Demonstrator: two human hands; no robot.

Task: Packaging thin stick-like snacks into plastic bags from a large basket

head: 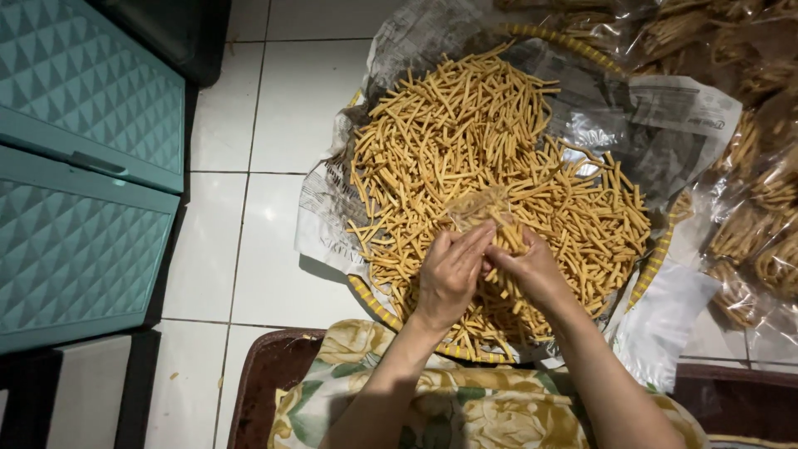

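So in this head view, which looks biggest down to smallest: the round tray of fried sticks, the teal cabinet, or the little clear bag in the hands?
1. Round tray and teal cabinet: alike, unsure; cabinet cut off.
2. Clear bag: plainly smallest.

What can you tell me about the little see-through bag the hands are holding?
The small clear plastic bag looks thin and crinkly. It stands roughly upright with its mouth toward the hands, over the pile of golden snack sticks on the paper-lined round tray. A few sticks show through it. The left hand and right hand pinch its near edge from either side.
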